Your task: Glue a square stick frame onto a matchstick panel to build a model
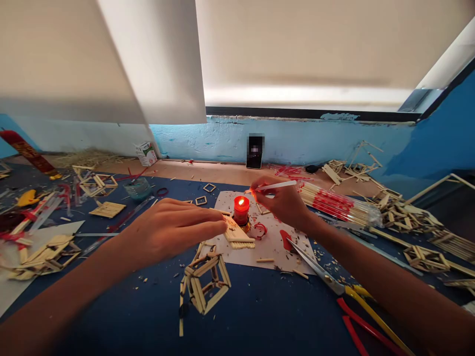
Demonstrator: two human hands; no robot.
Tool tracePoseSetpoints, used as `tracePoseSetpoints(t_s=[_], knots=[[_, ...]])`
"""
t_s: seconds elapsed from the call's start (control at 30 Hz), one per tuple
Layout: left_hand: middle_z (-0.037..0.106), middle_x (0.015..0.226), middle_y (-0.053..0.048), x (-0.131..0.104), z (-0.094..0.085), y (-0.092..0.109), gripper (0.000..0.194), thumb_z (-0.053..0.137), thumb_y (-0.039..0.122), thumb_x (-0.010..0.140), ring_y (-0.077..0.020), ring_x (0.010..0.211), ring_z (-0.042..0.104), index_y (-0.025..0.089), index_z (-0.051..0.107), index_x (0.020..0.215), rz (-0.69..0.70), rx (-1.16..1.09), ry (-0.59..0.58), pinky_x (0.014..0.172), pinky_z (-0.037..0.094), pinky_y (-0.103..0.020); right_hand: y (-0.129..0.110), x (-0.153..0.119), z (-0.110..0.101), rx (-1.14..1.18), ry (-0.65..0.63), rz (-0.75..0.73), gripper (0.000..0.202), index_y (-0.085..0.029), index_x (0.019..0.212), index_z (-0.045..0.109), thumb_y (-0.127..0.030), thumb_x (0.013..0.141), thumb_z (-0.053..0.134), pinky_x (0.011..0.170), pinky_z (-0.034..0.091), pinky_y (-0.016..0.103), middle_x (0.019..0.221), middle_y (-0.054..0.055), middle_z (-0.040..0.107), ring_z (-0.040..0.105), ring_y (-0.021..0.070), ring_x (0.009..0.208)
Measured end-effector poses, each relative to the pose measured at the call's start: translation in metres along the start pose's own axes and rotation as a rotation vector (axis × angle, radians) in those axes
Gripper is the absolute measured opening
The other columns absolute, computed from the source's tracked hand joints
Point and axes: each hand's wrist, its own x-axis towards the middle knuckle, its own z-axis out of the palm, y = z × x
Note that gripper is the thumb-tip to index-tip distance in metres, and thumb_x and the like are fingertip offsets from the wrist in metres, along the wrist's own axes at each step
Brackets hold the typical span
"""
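My left hand (178,225) is closed on a small flat panel of wooden sticks (237,238), held just in front of a lit red candle (241,211). Between the fingers of my right hand (282,200) is a thin white stick (276,185); its left end is close behind the flame, and I cannot tell whether it touches anything. The candle stands on a white paper sheet (226,254) strewn with scraps and red drips. Below my left hand sits a cage-like frame of wooden sticks (208,284).
Open scissors (326,277) point toward the candle from the right, beside red-handled pliers (359,326). A bagged bundle of sticks (334,202) lies behind my right forearm. At left are a glass bowl (137,188) and more stick pieces. A phone (255,151) leans on the wall.
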Motion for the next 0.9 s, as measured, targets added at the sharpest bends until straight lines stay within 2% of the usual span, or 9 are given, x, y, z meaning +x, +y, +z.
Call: tracePoseSetpoints(t_s=[0.2,0.3,0.37,0.5,0.63,0.7,0.77,0.9], knots=[[0.079,0.115,0.001,-0.002,-0.002,0.014,0.039,0.047,0.015,0.1,-0.0168,0.089,0.077,0.031,0.064,0.131,0.002,0.041,0.053,0.074,0.061,-0.025,-0.009,-0.008,-0.004,0.08,0.039,0.052,0.011,-0.02,0.091,0.071,-0.03,0.089,0.071,0.071,0.058,0.032,0.091,0.004,0.072,0.067,0.0155,0.079],[0.078,0.117,0.004,-0.002,-0.004,0.033,0.042,0.056,0.014,0.096,-0.0173,0.095,0.077,0.034,0.064,0.132,-0.059,0.115,0.084,0.084,0.062,-0.025,-0.018,-0.013,-0.003,0.099,0.013,0.066,0.013,-0.019,0.091,0.073,-0.032,0.089,0.072,0.069,0.058,0.031,0.088,0.003,0.073,0.068,0.0155,0.076],[0.078,0.118,0.003,-0.002,-0.004,0.045,0.035,0.054,0.014,0.097,-0.0177,0.102,0.075,0.03,0.069,0.124,-0.096,0.157,0.118,0.095,0.06,-0.027,-0.021,-0.016,-0.002,0.101,-0.001,0.072,0.013,-0.019,0.091,0.073,-0.031,0.09,0.071,0.066,0.057,0.03,0.086,0.003,0.073,0.066,0.0146,0.073],[0.079,0.114,-0.003,-0.002,0.0,0.06,0.031,0.045,0.012,0.102,-0.015,0.111,0.072,0.019,0.075,0.104,0.001,0.197,0.151,0.109,0.053,-0.025,-0.019,-0.019,0.0,0.094,0.009,0.078,0.009,-0.018,0.09,0.071,-0.028,0.09,0.069,0.067,0.056,0.028,0.086,0.002,0.07,0.064,0.0131,0.074],[0.081,0.107,0.0,-0.005,0.004,0.058,0.036,0.045,0.008,0.101,-0.0126,0.109,0.073,0.023,0.078,0.096,0.063,0.221,0.216,0.109,0.053,-0.024,-0.014,-0.019,0.0,0.103,0.009,0.095,0.011,-0.017,0.089,0.07,-0.029,0.09,0.07,0.066,0.055,0.028,0.084,0.001,0.069,0.063,0.0126,0.071],[0.081,0.106,0.001,-0.006,0.005,0.054,0.039,0.041,0.012,0.104,-0.0119,0.11,0.072,0.023,0.078,0.095,0.101,0.227,0.23,0.11,0.052,-0.025,-0.012,-0.019,0.0,0.108,0.004,0.1,0.013,-0.018,0.089,0.071,-0.031,0.089,0.071,0.066,0.055,0.028,0.084,0.002,0.07,0.064,0.0132,0.071],[0.081,0.107,0.0,-0.007,0.005,0.05,0.039,0.041,0.016,0.106,-0.011,0.114,0.071,0.022,0.078,0.095,0.102,0.219,0.223,0.112,0.05,-0.025,-0.013,-0.019,-0.001,0.107,0.001,0.098,0.014,-0.018,0.09,0.073,-0.032,0.089,0.072,0.066,0.055,0.029,0.085,0.002,0.072,0.065,0.0139,0.073],[0.081,0.109,0.0,-0.009,0.005,0.047,0.035,0.043,0.009,0.104,-0.0085,0.121,0.066,0.019,0.076,0.1,0.165,0.222,0.204,0.117,0.042,-0.023,-0.014,-0.019,0.0,0.102,-0.012,0.086,0.012,-0.018,0.091,0.074,-0.03,0.09,0.072,0.068,0.056,0.029,0.087,0.003,0.073,0.066,0.0141,0.075]])
